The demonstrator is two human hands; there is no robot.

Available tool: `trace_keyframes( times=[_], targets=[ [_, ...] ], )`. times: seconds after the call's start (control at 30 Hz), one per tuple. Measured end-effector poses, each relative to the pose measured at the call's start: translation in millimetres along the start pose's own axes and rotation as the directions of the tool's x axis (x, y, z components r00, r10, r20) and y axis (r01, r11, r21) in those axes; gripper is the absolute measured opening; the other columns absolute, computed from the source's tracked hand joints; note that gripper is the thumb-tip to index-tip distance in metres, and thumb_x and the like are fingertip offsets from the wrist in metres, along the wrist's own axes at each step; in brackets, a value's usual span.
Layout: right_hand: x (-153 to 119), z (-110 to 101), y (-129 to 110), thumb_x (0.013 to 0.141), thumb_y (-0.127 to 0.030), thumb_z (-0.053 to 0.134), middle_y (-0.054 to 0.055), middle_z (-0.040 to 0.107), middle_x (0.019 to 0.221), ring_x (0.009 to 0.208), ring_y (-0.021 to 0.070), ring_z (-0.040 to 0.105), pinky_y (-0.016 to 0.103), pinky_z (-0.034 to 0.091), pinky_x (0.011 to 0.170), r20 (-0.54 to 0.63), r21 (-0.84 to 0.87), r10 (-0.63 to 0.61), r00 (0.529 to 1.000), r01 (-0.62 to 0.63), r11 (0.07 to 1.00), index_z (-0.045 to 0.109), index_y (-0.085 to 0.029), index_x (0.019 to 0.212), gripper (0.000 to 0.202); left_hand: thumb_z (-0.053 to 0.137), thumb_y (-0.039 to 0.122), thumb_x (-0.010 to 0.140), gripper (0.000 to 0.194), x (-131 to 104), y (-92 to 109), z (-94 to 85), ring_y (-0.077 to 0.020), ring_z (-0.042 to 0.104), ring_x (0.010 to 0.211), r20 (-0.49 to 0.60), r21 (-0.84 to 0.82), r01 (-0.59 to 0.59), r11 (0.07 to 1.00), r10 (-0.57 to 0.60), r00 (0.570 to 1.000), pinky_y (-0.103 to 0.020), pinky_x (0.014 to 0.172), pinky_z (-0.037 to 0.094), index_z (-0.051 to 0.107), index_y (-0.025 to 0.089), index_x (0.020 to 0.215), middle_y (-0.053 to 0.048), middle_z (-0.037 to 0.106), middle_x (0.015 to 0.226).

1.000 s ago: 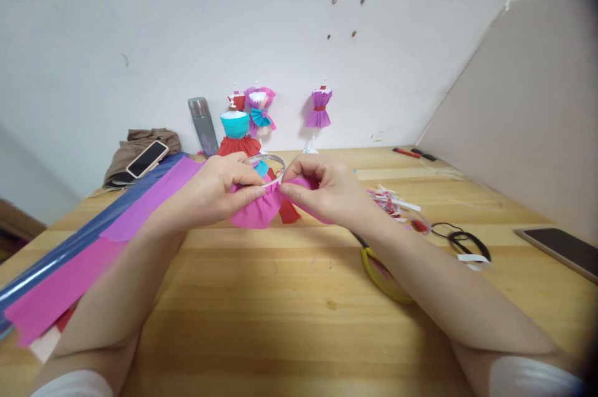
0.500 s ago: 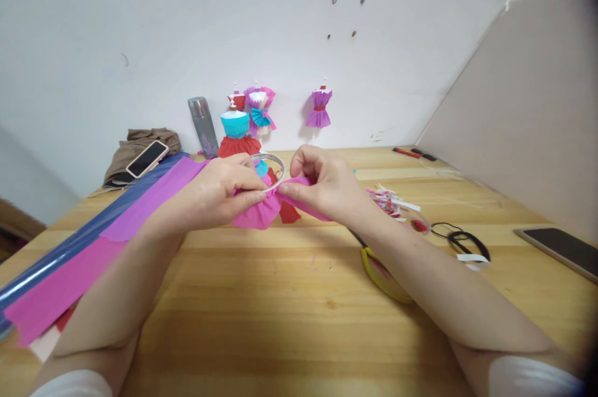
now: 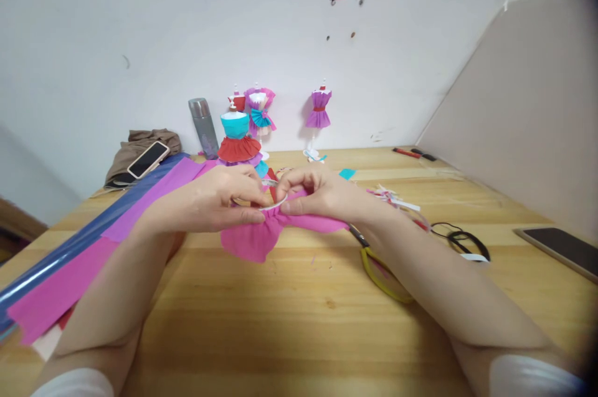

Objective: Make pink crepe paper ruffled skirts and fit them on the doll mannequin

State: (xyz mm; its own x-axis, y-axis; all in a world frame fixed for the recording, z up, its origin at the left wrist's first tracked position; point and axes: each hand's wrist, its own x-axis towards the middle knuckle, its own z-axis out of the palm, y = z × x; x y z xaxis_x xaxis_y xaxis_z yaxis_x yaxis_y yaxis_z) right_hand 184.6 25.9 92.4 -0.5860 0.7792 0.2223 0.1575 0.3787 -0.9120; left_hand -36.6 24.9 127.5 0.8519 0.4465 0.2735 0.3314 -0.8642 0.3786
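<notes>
My left hand (image 3: 215, 199) is closed on a thin white tape roll (image 3: 279, 203), thumb in front and fingers over its rim. Pink crepe paper (image 3: 247, 240) is bunched into small folds along the roll's near edge and flares out below it. At the right side of the roll, my right hand (image 3: 322, 196) pinches the gathered paper between thumb and fingers. A loose tail of the paper runs right beneath that hand. Yellow-handled scissors (image 3: 380, 277) lie under my right forearm, partly covered.
Small dress forms in paper outfits, one in blue and red (image 3: 235, 126) and one in purple (image 3: 320, 111), stand by the wall. At left lie a blue roll (image 3: 70, 252), pink strips (image 3: 70, 288) and a phone (image 3: 148, 160). Scraps (image 3: 387, 196) and another phone (image 3: 560, 247) are at right.
Both hands have come down and nearer with the tape roll and pink paper. The roll has tilted flatter, and the right fingers have moved in onto its edge.
</notes>
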Motion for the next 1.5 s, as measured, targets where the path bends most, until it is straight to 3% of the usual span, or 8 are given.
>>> trace_keyframes(
  times=[0.23,0.37,0.43,0.57,0.7,0.97,1.27,1.5],
  targets=[
    [-2.6,-1.4,-7.4,0.06,-0.025,0.076,-0.004,0.062,0.057,0.051,0.0096,0.053,0.022,0.038,0.049,-0.143,0.31,0.079,0.986,-0.032,0.95,0.066,-0.017,0.066,0.014,0.069,0.046,0.081,0.038,0.5,-4.4,0.7,-0.0287,0.056,0.121,-0.385,-0.065,-0.003,0.998,-0.022,0.923,-0.038,0.098,0.047,0.074,0.022,0.109,-0.009,0.071,0.116],
    [0.6,-2.9,-7.6,0.059,-0.027,0.079,-0.003,0.064,0.062,0.053,0.0094,0.055,0.022,0.041,0.051,-0.453,0.413,0.088,0.887,0.122,0.903,0.064,-0.018,0.067,0.019,0.056,0.047,0.091,0.034,6.8,-15.1,7.4,-0.0225,0.065,0.103,-0.854,-0.244,-0.145,0.959,-0.141,0.501,-0.034,0.089,0.054,0.073,0.02,0.103,-0.008,0.072,0.106],
    [3.4,-4.7,-7.0,0.059,-0.027,0.079,-0.003,0.063,0.064,0.054,0.0093,0.054,0.023,0.043,0.052,-0.543,0.426,0.095,0.835,0.176,0.887,0.062,-0.018,0.067,0.02,0.06,0.035,0.088,0.022,11.8,-22.4,11.8,-0.015,0.066,0.074,-0.88,-0.406,-0.217,0.888,-0.316,0.355,-0.025,0.064,0.054,0.072,0.017,0.091,-0.006,0.071,0.084],
    [7.5,-7.4,-3.6,0.06,-0.03,0.077,-0.002,0.063,0.067,0.057,0.0112,0.056,0.025,0.046,0.055,-0.604,0.445,0.102,0.79,0.228,0.866,0.061,-0.019,0.069,0.022,0.074,0.012,0.061,0.028,25.0,-26.2,29.4,-0.0104,0.059,0.053,-0.467,-0.834,-0.059,0.548,-0.645,0.605,-0.019,0.045,0.046,0.067,0.011,0.088,-0.003,0.067,0.069],
    [9.5,-4.9,1.2,0.058,-0.033,0.079,-0.003,0.063,0.067,0.057,0.0111,0.055,0.026,0.045,0.057,-0.61,0.448,0.1,0.786,0.237,0.862,0.06,-0.019,0.071,0.027,0.082,0.025,0.063,0.051,35.3,-12.0,55.0,-0.0134,0.065,0.063,-0.259,-0.91,-0.004,0.416,-0.559,0.788,-0.02,0.049,0.051,0.064,0.014,0.108,-0.006,0.068,0.085],
    [13.0,4.4,6.7,0.054,-0.036,0.081,-0.004,0.06,0.061,0.052,0.0099,0.05,0.025,0.041,0.053,-0.597,0.447,0.087,0.797,0.241,0.862,0.06,-0.02,0.07,0.031,0.081,0.036,0.066,0.029,35.8,1.9,68.3,-0.0089,0.055,0.047,-0.345,-0.88,-0.031,0.474,-0.594,0.727,-0.02,0.044,0.043,0.066,0.011,0.069,-0.003,0.064,0.059],
    [15.6,-3.0,18.0,0.069,-0.036,0.072,-0.001,0.058,0.068,0.066,0.0139,0.054,0.027,0.041,0.058,-0.708,-0.025,-0.212,0.673,0.275,0.961,0.061,-0.02,0.075,0.021,0.079,0.034,0.069,0.024,32.3,4.9,71.1,-0.0097,0.054,0.047,-0.341,-0.864,0.001,0.503,-0.586,0.735,-0.022,0.046,0.042,0.069,0.012,0.065,-0.005,0.066,0.058],
    [14.1,-2.3,14.8,0.07,-0.035,0.07,-0.001,0.06,0.071,0.068,0.0143,0.055,0.028,0.042,0.06,-0.704,-0.027,-0.218,0.676,0.281,0.959,0.061,-0.02,0.075,0.018,0.082,0.039,0.066,0.035,36.4,3.4,72.1,-0.009,0.054,0.048,-0.341,-0.91,-0.09,0.405,-0.609,0.716,-0.019,0.043,0.041,0.061,0.013,0.076,0.0,0.061,0.057]
  ],
)
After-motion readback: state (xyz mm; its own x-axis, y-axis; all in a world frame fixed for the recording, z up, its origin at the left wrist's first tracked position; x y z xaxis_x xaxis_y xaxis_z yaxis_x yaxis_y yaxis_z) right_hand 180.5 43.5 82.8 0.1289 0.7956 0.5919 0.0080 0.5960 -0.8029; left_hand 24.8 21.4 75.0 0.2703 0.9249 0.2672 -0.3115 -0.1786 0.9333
